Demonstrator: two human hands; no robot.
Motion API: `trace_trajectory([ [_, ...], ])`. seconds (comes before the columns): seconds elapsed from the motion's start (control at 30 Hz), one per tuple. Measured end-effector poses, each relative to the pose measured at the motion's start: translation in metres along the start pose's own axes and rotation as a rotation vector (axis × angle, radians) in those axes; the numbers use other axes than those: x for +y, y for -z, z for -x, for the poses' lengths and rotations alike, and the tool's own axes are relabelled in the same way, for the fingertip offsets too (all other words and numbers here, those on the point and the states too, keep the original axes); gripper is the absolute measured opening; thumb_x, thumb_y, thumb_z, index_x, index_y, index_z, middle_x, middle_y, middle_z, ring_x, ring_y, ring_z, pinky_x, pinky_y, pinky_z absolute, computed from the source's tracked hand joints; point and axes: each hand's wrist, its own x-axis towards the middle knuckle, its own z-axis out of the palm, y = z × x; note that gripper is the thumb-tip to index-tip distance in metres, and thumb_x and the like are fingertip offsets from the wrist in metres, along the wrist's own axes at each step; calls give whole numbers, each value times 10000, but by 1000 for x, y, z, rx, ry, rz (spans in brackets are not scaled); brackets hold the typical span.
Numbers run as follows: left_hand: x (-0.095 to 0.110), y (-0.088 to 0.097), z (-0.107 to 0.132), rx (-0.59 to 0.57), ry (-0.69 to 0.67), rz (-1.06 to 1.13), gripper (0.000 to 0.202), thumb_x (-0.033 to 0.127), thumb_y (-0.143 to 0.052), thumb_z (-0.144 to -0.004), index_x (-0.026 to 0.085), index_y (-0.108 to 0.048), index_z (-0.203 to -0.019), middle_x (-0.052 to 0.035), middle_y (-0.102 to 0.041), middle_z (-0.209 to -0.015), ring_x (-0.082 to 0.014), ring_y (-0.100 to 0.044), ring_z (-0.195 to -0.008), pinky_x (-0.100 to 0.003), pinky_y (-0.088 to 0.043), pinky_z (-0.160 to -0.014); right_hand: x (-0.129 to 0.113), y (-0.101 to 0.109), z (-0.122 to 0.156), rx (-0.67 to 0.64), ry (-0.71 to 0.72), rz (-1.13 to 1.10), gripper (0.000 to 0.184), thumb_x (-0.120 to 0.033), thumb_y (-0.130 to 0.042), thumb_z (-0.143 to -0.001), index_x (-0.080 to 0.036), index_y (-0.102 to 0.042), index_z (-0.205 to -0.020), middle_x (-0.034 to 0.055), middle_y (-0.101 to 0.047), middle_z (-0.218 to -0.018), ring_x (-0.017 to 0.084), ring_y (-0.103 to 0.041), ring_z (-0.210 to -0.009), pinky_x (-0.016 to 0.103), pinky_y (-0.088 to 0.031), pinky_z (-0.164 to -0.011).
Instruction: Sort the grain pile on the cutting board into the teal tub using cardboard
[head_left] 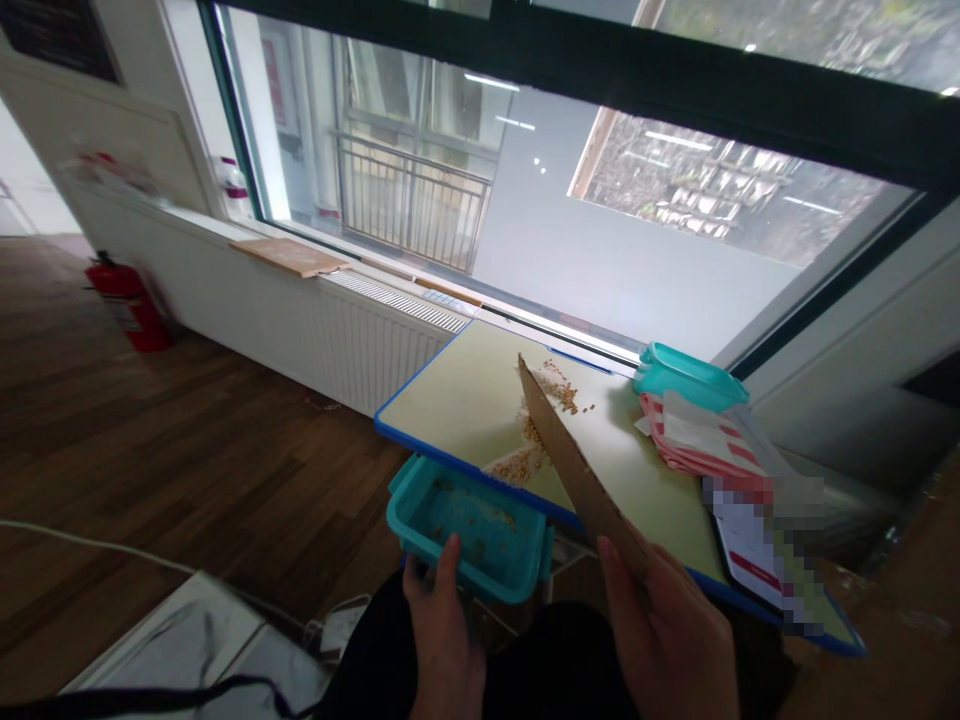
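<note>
With my left hand point(442, 610) I grip the near rim of a teal plastic tub point(409, 530), thumb over the edge, just under the table's front edge. A few bits of grain lie on the tub's floor. My right hand point(667, 620) is closed round the near end of a long cardboard strip point(574, 470), which slants across the tabletop on its edge. Beside the strip, kernels and pale grains point(517, 465) lie in a pile at the table edge. More kernels point(562, 390) are scattered behind it, some of them hidden by the strip.
On the blue-edged table point(442, 390) stand a second teal tub point(686, 375), red-and-white bags point(697, 440) and a phone point(750, 550) at the right. A radiator point(375, 345) runs along the window wall. A fire extinguisher point(131, 300) stands far left.
</note>
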Motion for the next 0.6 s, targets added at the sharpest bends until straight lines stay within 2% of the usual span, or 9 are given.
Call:
trace_trajectory([
  [0.17,3,0,1,39,2,-3,561,279,-691,-729,285,-448,-1235,-81,-614,-1136,-197,-649,-838,-355,-553,-689,-3,2,1,10,-1,34,272,-294,-506,-883,-138,-651,-1053,101,-711,-865,173,-677,-714,237,-525,-616],
  [0.33,3,1,-2,2,-35,-2,522,268,-690,-729,293,-473,-1203,-64,-624,-1121,-197,-643,-873,-342,-544,-716,0,3,3,45,-55,61,281,-329,-508,-880,-133,-662,-1008,109,-713,-879,196,-683,-740,258,-539,-639],
  [0.6,1,2,-5,-7,-48,1,558,283,-709,-713,280,-457,-1211,-84,-609,-1154,-202,-646,-900,-349,-539,-735,-7,-4,14,-17,22,-39,361,-233,-540,-861,-176,-579,-1215,87,-701,-975,172,-668,-841,256,-542,-748],
])
